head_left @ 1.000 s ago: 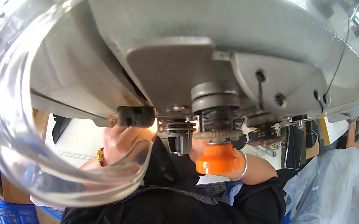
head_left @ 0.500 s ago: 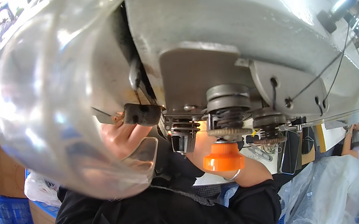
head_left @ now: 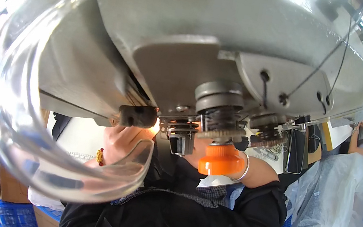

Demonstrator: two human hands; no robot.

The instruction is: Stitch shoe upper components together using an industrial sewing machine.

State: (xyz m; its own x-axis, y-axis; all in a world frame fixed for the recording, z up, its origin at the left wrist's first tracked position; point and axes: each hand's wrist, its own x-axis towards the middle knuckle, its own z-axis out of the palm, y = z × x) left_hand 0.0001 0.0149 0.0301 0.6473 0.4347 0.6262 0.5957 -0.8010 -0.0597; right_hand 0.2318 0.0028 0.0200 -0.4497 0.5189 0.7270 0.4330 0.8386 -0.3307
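1. The grey sewing machine head (head_left: 231,40) filled the upper view, seen from very close, with a clear curved guard (head_left: 55,160) sweeping down its left side.
2. The left hand (head_left: 122,144) sat just under the machine's black lever (head_left: 138,116), behind the guard; its fingers were curled, though whether they gripped anything could not be told.
3. The right hand (head_left: 197,151) was almost wholly hidden behind the orange knob (head_left: 220,160) and the tension assembly (head_left: 218,107), so its finger state could not be told; a silver bangle (head_left: 244,167) circled its wrist.
4. Black fabric (head_left: 202,221) lay below both hands, beneath the machine.
5. White plastic sheeting (head_left: 333,204) hung at the right.
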